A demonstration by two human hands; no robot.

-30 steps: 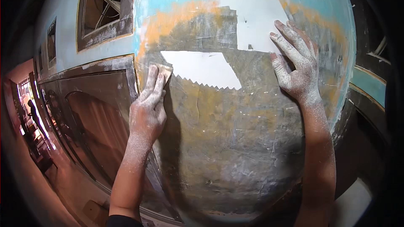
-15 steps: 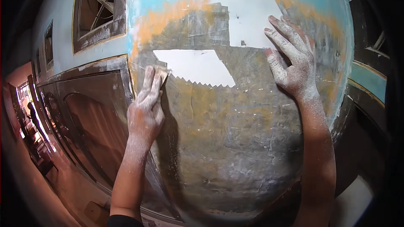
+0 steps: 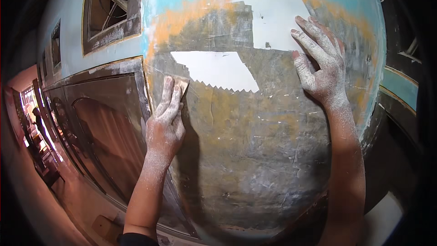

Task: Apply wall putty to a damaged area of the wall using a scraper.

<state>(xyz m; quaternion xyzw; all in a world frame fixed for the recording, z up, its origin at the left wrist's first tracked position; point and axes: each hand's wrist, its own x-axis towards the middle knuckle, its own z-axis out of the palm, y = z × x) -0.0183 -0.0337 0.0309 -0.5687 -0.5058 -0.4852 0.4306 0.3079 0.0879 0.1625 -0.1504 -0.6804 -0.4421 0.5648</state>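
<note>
Fingers (image 3: 169, 92) of the left hand (image 3: 165, 123) lie flat and close together on a small tan sanding block (image 3: 181, 83). They press it against the wall (image 3: 255, 164). Only the top corner of the block peeks out past the fingertips, so I cannot tell which way its long side runs. It sits just under the bottom left corner of the white patch (image 3: 214, 69), almost touching it. The patch is long from left to right, and its bottom edge is jagged like little teeth. So the patch lies up and to the right of the left fingers.

That hand is the nearer one to the block. Its wrist is straight and the forearm comes up from the bottom edge of the view. It is dusty white.

Over on the right, the right hand (image 3: 321, 66) rests flat on the wall with its fingers spread wide apart. It holds nothing. It sits just past the right end of the white patch, near the wall's right edge, and its arm is stretched up long.

Left of the block, the wall ends at a corner with a brown panel (image 3: 109, 123). Above that is an open hole (image 3: 111, 9) in the wall. Far down on the left stands another person (image 3: 38, 125).
</note>
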